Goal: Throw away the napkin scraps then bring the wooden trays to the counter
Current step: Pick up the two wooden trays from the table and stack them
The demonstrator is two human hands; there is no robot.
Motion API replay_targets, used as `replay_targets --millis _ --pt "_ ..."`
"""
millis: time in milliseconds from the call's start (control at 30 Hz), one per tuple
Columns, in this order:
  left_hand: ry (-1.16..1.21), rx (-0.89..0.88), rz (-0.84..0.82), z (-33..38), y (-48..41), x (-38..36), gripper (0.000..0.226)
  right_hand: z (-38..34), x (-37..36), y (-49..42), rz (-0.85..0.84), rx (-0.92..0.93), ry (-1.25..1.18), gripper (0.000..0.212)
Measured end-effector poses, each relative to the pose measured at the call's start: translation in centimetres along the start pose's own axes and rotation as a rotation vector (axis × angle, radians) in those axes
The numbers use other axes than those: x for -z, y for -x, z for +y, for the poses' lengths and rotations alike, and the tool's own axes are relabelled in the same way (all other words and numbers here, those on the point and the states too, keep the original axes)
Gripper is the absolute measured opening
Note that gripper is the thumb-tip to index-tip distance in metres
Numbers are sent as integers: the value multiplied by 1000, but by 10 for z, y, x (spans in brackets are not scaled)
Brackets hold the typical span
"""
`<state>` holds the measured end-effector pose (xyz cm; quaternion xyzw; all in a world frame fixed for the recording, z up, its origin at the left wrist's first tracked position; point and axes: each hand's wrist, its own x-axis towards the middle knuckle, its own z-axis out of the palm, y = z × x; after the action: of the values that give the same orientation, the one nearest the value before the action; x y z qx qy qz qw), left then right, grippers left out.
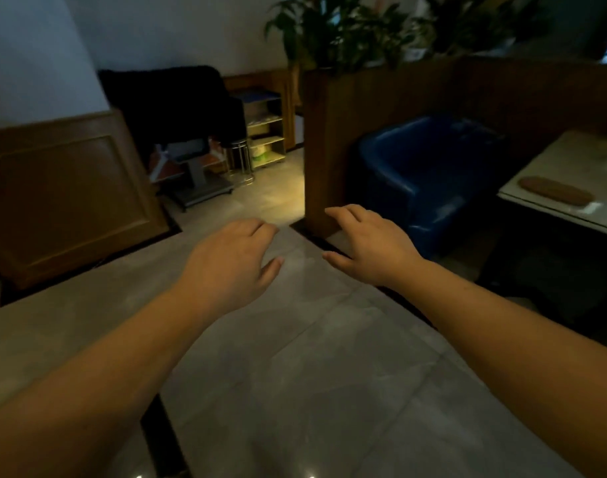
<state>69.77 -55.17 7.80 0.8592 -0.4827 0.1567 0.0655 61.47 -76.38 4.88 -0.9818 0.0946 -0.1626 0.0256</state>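
My left hand (233,260) and my right hand (367,243) are stretched out in front of me over the grey tiled floor, palms down, fingers loosely apart, nothing in either. A long oval wooden tray (555,192) lies on a pale table (571,160) at the right edge, well to the right of my right hand. A small white scrap (589,208) lies next to the tray's near end. The picture is dim and blurred.
A blue armchair (422,174) stands between me and the table. A wooden partition (333,146) with plants on top rises just beyond my right hand. Wood panelling (64,198) is at the left. A dark-covered cart (178,108), metal stools and a shelf unit (264,132) stand behind.
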Motion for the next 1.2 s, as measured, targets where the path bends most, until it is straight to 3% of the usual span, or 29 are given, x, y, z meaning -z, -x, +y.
replay_targets --millis 567,767,1200 --pt "228 -369 78 236 -298 -84 57 347 63 58 11 -473 75 75" --pt "347 -456 60 274 -381 -126 60 438 69 67 92 -682 -58 72" --pt "432 -645 -106 326 -617 -237 57 611 32 -7 168 -1021 -8 70"
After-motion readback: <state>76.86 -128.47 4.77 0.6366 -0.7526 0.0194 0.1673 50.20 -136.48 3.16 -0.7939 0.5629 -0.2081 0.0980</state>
